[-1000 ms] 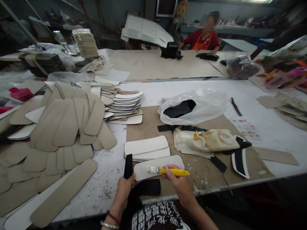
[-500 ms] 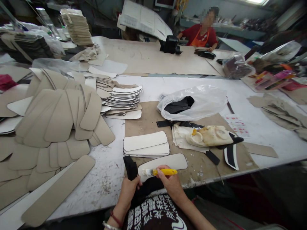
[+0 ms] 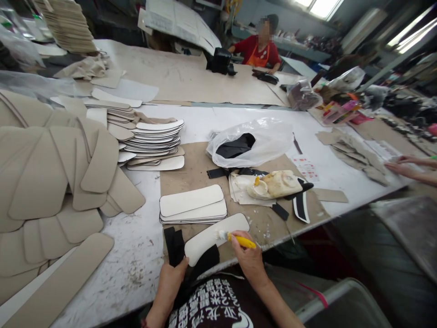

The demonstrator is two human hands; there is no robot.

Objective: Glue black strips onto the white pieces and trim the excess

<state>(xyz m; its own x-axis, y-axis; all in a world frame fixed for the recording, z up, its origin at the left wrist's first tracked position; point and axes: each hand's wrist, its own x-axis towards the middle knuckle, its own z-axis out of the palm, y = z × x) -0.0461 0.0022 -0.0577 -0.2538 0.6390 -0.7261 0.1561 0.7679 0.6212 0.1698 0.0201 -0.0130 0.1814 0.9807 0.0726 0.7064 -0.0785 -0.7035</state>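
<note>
The white panel (image 3: 208, 239) lies on the near part of the brown sheet (image 3: 191, 175) that covers this stretch of the worktop (image 3: 139, 237), just in front of the stack of white panels (image 3: 191, 202). Its long axis slants: the left end sits close to the person's body, by the left hand (image 3: 172, 275), and the right end points away and to the right. The right hand (image 3: 248, 260) is at the near edge, right of the middle, its fingers closed around the yellow-handled brush (image 3: 244, 241). From those fingers the panel spreads leftward and forward, and the bristles point left across its middle; whether they press on the surface cannot be told. The left hand's fingers are closed on a black strip (image 3: 175, 246), which stands out forward beside the panel's left end. The left thumb lies next to that end, though contact is unclear. So the 2 hands flank the panel, the left nearer its left end, the right, through the brush, nearer its middle. A black piece (image 3: 208, 262) shows under the panel's near edge. To the right, the white container (image 3: 282, 184) lies on the brown sheet, well apart from the bristles.
</note>
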